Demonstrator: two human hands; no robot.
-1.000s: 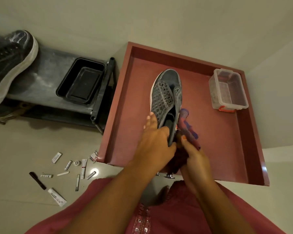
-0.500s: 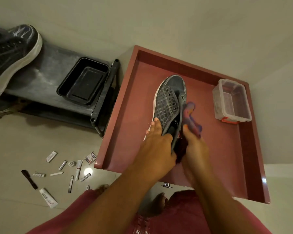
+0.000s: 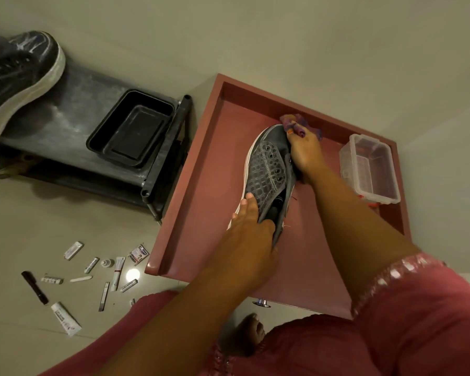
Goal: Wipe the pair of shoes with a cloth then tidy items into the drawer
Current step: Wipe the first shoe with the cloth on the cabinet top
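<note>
A grey patterned shoe [image 3: 266, 169] with a white sole is held over the open red drawer [image 3: 201, 169], toe pointing away from me. My left hand [image 3: 251, 226] grips its heel end, fingers curled into the opening. My right hand [image 3: 304, 150] holds a purple cloth [image 3: 296, 123] pressed against the toe. The second shoe [image 3: 17, 77], dark with a white sole, lies on the black rack at the far left.
A clear plastic box [image 3: 369, 169] stands in the drawer's right side. An empty black tray [image 3: 133, 128] sits on the rack [image 3: 65, 123]. Several small tubes, sachets and a pen [image 3: 34, 287] lie scattered on the floor at lower left. My foot [image 3: 251, 332] is below the drawer's front.
My right hand has slid the cloth from beside the shoe's heel up along its right side to the toe. The left hand has kept its grip on the heel.
</note>
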